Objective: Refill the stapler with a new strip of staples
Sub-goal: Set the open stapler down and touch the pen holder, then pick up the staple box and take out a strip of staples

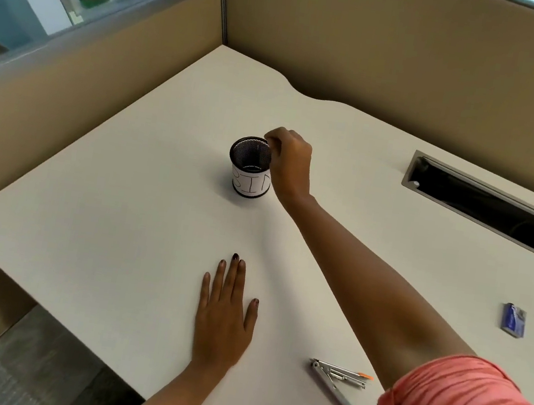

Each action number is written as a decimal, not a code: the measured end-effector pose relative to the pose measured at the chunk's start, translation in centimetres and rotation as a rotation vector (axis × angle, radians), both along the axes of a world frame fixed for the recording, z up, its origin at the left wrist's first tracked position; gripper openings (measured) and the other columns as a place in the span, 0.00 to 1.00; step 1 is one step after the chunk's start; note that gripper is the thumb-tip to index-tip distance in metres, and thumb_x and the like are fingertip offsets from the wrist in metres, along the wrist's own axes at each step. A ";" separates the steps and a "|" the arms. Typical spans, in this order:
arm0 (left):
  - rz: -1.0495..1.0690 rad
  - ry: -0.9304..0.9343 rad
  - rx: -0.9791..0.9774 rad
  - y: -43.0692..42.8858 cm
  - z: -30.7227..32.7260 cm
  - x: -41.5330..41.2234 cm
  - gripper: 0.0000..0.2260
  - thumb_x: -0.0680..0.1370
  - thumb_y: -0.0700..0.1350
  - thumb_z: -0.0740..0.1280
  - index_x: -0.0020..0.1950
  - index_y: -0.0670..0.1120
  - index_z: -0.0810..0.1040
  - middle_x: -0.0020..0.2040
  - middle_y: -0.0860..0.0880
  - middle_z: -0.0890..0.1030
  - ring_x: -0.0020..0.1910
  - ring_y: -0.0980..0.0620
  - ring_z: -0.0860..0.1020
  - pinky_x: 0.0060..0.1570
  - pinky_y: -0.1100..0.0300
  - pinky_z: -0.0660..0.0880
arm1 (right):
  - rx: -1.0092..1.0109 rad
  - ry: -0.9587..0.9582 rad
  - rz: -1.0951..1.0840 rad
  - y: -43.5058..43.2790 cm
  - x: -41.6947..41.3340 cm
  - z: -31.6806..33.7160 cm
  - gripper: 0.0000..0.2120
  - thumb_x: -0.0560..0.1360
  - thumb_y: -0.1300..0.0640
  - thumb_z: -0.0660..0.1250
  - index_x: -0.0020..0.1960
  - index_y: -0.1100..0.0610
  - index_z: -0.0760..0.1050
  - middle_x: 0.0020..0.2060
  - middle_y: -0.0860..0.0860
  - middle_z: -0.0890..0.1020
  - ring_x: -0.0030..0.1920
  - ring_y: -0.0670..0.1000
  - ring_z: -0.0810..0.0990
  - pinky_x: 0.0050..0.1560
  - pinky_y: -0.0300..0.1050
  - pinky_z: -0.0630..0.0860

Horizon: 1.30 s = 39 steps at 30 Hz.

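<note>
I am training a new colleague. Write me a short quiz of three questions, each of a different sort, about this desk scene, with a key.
1. True or false: the stapler lies swung open on the desk.
2. Multiple choice: where is the right hand? A) on the stapler; B) at the rim of the mesh cup labelled BIN; C) on the small blue box.
3. Fill in: the left hand rests ____ on the desk, holding nothing.

Key: 1 true; 2 B; 3 flat. Whether the right hand's pinched fingers hold anything cannot be told.
</note>
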<state>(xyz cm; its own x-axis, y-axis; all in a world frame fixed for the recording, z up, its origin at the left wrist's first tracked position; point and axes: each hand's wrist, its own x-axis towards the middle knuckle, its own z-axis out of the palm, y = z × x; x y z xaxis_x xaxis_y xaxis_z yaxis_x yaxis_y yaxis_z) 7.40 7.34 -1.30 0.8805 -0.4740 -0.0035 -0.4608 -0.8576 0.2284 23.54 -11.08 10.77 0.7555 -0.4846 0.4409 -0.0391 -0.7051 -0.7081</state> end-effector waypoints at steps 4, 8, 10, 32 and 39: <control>-0.007 0.002 0.011 0.1 -0.2 0.1 0.29 0.80 0.56 0.47 0.77 0.42 0.55 0.78 0.44 0.56 0.77 0.45 0.55 0.73 0.44 0.56 | -0.003 -0.094 -0.071 -1.8 -3.3 -0.2 0.06 0.75 0.68 0.64 0.47 0.65 0.80 0.40 0.58 0.84 0.40 0.54 0.80 0.40 0.38 0.70; -0.017 -0.001 0.020 0.0 -0.1 0.0 0.30 0.80 0.57 0.40 0.77 0.41 0.55 0.78 0.44 0.57 0.77 0.45 0.56 0.73 0.45 0.56 | -0.014 -0.100 -0.161 -4.4 -8.3 -1.4 0.06 0.76 0.68 0.64 0.47 0.65 0.80 0.40 0.57 0.84 0.40 0.52 0.79 0.40 0.26 0.66; -0.020 -0.006 0.022 0.0 -0.1 0.0 0.30 0.80 0.57 0.40 0.77 0.41 0.55 0.78 0.44 0.57 0.77 0.45 0.56 0.73 0.45 0.55 | -0.015 -0.091 -0.210 -5.7 -11.1 -2.3 0.06 0.76 0.69 0.64 0.47 0.64 0.80 0.39 0.57 0.83 0.40 0.52 0.79 0.41 0.25 0.66; -0.202 -0.030 -0.153 -4.5 -0.4 -3.4 0.28 0.79 0.53 0.48 0.76 0.41 0.60 0.76 0.45 0.63 0.76 0.45 0.58 0.75 0.44 0.48 | 0.106 0.230 -0.910 -17.3 -35.8 -7.9 0.16 0.74 0.74 0.61 0.60 0.66 0.75 0.58 0.64 0.76 0.58 0.62 0.75 0.55 0.44 0.72; -0.326 0.045 -0.304 -7.4 0.4 -5.0 0.25 0.80 0.50 0.49 0.75 0.42 0.63 0.76 0.47 0.63 0.77 0.49 0.56 0.75 0.49 0.47 | 0.200 0.393 -0.891 -20.6 -36.7 -8.5 0.30 0.72 0.75 0.61 0.73 0.63 0.63 0.73 0.59 0.63 0.72 0.57 0.63 0.64 0.44 0.66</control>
<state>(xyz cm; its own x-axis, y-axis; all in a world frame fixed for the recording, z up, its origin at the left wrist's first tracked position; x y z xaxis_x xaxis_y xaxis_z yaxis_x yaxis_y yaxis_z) 2.37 -0.02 -0.89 0.6872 -0.7120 0.1444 -0.6798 -0.5601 0.4735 -13.15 -31.69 2.25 0.1538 -0.9844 0.0858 -0.7539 -0.1730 -0.6338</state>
